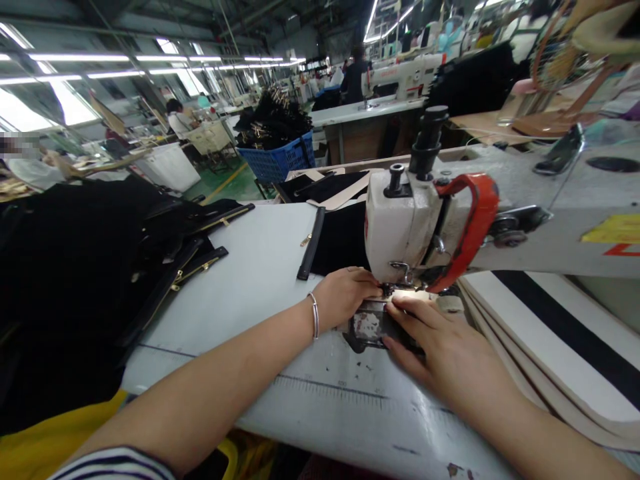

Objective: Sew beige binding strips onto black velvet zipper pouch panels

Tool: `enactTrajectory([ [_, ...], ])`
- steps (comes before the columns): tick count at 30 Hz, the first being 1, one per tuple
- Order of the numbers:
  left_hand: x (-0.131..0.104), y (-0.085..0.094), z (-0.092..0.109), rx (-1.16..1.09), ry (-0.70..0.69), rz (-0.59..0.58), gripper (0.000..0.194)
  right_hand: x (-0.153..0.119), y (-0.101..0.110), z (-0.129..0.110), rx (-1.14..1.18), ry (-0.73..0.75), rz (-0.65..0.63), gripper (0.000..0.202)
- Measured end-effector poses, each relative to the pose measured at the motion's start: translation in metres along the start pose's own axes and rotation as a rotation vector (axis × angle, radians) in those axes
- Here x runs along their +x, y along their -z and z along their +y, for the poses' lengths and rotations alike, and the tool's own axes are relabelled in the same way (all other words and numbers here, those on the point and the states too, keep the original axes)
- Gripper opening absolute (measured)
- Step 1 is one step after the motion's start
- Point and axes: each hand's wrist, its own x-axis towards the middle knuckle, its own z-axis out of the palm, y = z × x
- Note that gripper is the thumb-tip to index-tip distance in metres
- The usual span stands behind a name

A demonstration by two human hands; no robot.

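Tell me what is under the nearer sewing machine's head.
A pale, brightly lit patch shows by the right hand. Black fabric runs behind the machine head; the left hand and the head itself cover the rest.

On the near side of the left hand, a ruler scale is printed on the white tabletop; one number seems to read 400, its neighbours too faint to tell. Beyond the right hand, to its right, the machine arm bears a yellow sticker and a red mark, neither legible. Red lettering on a far sewing machine past both hands is blurred.
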Motion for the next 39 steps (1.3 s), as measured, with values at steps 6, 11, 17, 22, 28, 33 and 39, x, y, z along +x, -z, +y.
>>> enactTrajectory([
  [6,-0.001,-0.001,0.0,0.007,-0.008,0.02,0.023,-0.001,-0.002,-0.001,-0.001,0.009,-0.003,0.045],
  [11,-0.002,-0.002,0.002,0.015,0.01,0.051,0.022,-0.001,-0.001,-0.002,0.012,0.013,0.001,0.045],
  [17,-0.001,-0.002,-0.001,-0.002,0.035,0.034,0.024,-0.001,0.0,-0.003,0.011,-0.005,-0.001,0.042],
  [22,0.001,0.001,0.0,0.018,0.068,-0.001,0.026,0.0,0.0,-0.003,0.007,-0.031,-0.036,0.041],
  [28,-0.004,-0.004,-0.002,-0.032,0.044,0.031,0.025,-0.001,0.002,-0.005,0.048,-0.028,-0.017,0.039],
  [33,-0.005,-0.006,-0.002,-0.081,0.029,0.037,0.028,-0.005,-0.001,-0.006,0.052,0.002,0.023,0.036],
  [39,-0.006,0.003,0.002,-0.132,0.046,0.056,0.035,-0.011,-0.014,0.002,-0.078,0.109,0.151,0.039],
])
